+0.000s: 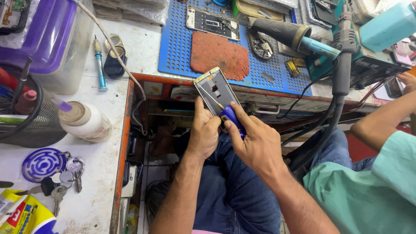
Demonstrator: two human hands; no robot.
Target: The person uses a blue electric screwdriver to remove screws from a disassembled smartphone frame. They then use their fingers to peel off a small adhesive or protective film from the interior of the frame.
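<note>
Cluttered repair bench (104, 173) ahead: left hand (203, 130) clamps a stripped gold-edged phone frame (214, 91), already emptied. Right hand (255, 143) grips a blue-handled screwdriver (232, 118) against it, so work remains.

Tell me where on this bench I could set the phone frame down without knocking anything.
Bare white top lies between the blue-handled tool and the blue perforated mat. A smaller patch sits between the keys and the bench's orange edge. The mat's lower left corner is bare too. Its right side is crowded with parts, as is the far left by the mesh cup.
</note>
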